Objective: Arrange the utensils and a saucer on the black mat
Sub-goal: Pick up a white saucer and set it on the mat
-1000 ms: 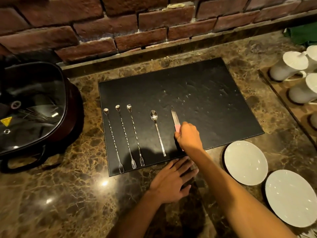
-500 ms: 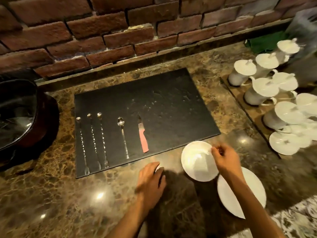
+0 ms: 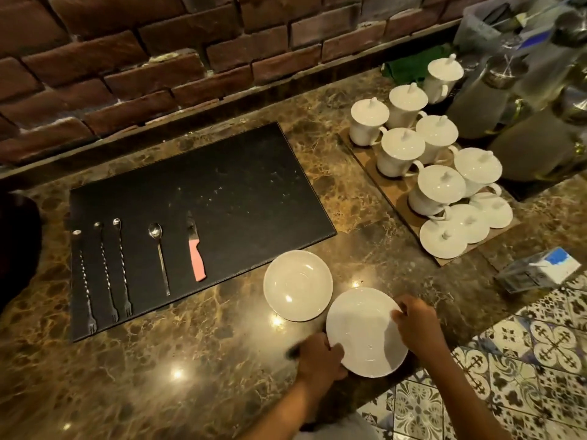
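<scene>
The black mat [image 3: 222,192] lies on the marble counter. On its left part lie three long twisted fork-spoons [image 3: 106,268], a small spoon [image 3: 158,252] and a pink-handled knife [image 3: 196,255], side by side. Two white saucers sit on the counter off the mat's near right corner: one saucer [image 3: 297,285] just beside the mat, a second saucer [image 3: 362,331] nearer me. My left hand [image 3: 320,357] grips the near saucer's left rim. My right hand [image 3: 416,322] grips its right rim.
A wooden tray [image 3: 378,173] at the right holds several white lidded cups [image 3: 400,150]. Metal containers [image 3: 524,106] stand behind it. A small box [image 3: 540,269] lies near the counter's right edge. A brick wall [image 3: 158,58] runs along the back. A dark pot [image 3: 16,246] is at the far left.
My right hand left the knife on the mat, touched the first saucer's rim, then moved to the nearer saucer. My left hand came off the counter onto that saucer's left rim.
</scene>
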### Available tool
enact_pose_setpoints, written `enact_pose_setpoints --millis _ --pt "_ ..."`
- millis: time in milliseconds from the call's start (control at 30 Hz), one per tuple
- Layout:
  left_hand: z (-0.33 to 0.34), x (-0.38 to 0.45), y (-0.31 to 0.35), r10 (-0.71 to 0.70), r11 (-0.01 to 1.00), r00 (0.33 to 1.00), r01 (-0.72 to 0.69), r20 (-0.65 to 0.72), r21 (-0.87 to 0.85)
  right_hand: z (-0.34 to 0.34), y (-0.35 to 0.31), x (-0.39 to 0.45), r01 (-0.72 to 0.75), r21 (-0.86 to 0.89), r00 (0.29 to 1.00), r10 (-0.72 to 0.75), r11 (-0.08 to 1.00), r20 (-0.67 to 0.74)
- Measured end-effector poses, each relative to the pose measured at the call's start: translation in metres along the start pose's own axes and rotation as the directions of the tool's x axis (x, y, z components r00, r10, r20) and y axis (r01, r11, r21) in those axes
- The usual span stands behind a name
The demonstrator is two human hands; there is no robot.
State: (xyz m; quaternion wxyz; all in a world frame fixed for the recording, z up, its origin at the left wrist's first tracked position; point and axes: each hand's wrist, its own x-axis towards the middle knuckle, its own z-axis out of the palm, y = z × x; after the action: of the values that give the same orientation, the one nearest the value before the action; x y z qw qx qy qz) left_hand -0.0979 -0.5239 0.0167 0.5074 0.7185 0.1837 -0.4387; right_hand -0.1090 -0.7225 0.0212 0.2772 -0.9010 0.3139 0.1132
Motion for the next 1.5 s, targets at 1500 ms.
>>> enact_pose_setpoints --millis 1500 --pt "-0.117 0.045 0.079 0.27 0.961 0.776 -0.25 -0.569 0.116 0.04 -0.137 0.1 0.1 0.321 0.968 -0.167 0.942 0.189"
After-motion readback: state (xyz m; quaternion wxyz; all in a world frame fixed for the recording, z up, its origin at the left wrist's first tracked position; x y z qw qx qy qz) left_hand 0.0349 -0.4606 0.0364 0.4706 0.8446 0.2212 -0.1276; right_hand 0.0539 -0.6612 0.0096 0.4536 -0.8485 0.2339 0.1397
